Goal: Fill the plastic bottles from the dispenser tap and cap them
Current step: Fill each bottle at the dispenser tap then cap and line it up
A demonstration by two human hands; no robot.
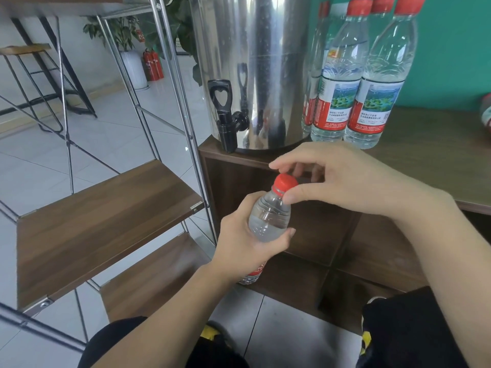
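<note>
My left hand (247,243) grips a clear plastic bottle (269,220) filled with water, tilted toward the upper right. A red cap (285,181) sits on its neck, and my right hand (340,179) pinches that cap between thumb and fingers. Above stands the steel dispenser (255,62) on the wooden cabinet top (425,160), with its black tap (225,115) hanging over the cabinet's left edge. Several capped, filled bottles (372,75) stand to the right of the dispenser.
A metal-framed rack with wooden shelves (106,221) stands close on the left. The cabinet's open dark compartments (332,235) lie behind the hands. A red and green object (486,112) shows at the right edge. Tiled floor lies below, and my knees are at the bottom.
</note>
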